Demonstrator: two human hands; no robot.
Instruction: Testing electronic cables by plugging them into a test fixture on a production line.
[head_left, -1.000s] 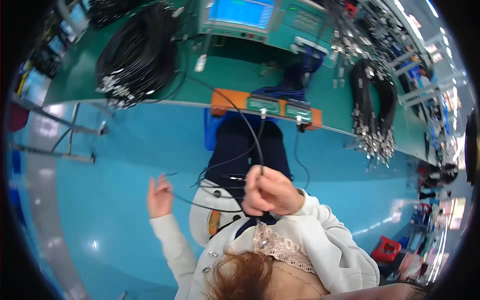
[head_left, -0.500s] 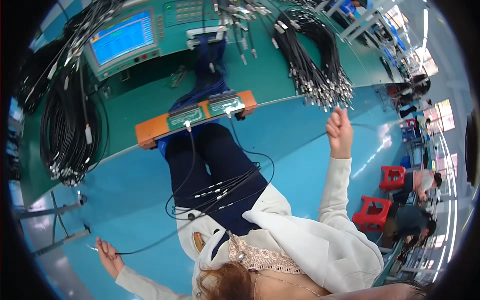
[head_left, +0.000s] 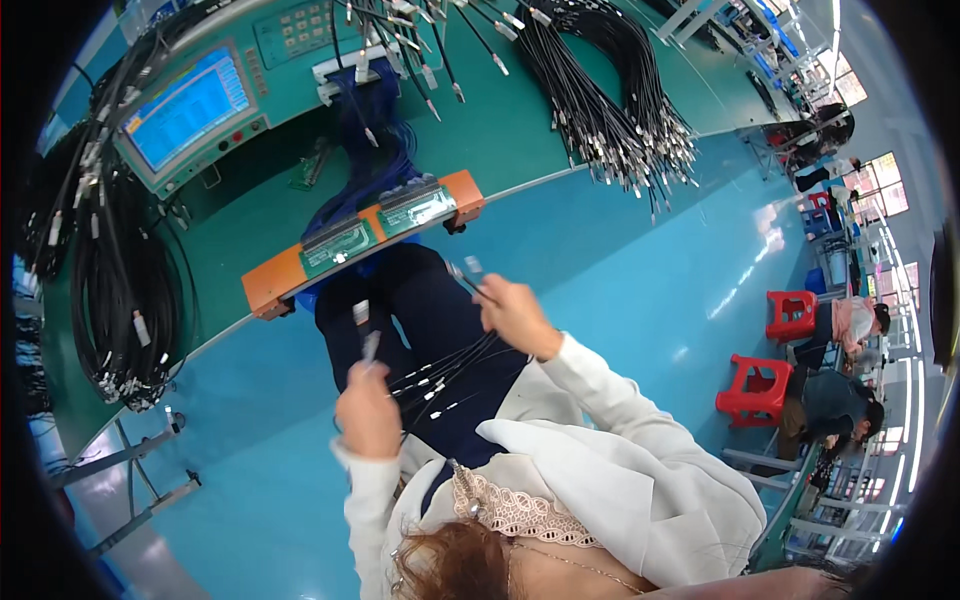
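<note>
My left hand [head_left: 370, 412] is closed on black cable ends above my lap; silvery connectors [head_left: 362, 312] stick up from it, a little blurred. To its right, my right hand [head_left: 517, 318] is closed too, holding black cables whose plug ends [head_left: 472, 265] point toward the test fixture. That fixture is an orange block [head_left: 275, 280] at the table's front edge, bearing two green circuit boards [head_left: 340, 248]. No cable shows in the boards' front sockets. A loose bunch of thin black cables [head_left: 440, 378] with white labels lies across my lap.
A tester with a lit screen [head_left: 190, 105] stands on the green table [head_left: 480, 130], joined to the fixture by blue wires [head_left: 375, 120]. Cable bundles hang over the edge at left [head_left: 125, 290] and right [head_left: 640, 140]. Red stools [head_left: 755, 390] and other people are at right.
Both hands have come inward, the left from far lower left, the right from the right-hand cable bundle. The two cables plugged into the boards are out. The view has shifted slightly.
</note>
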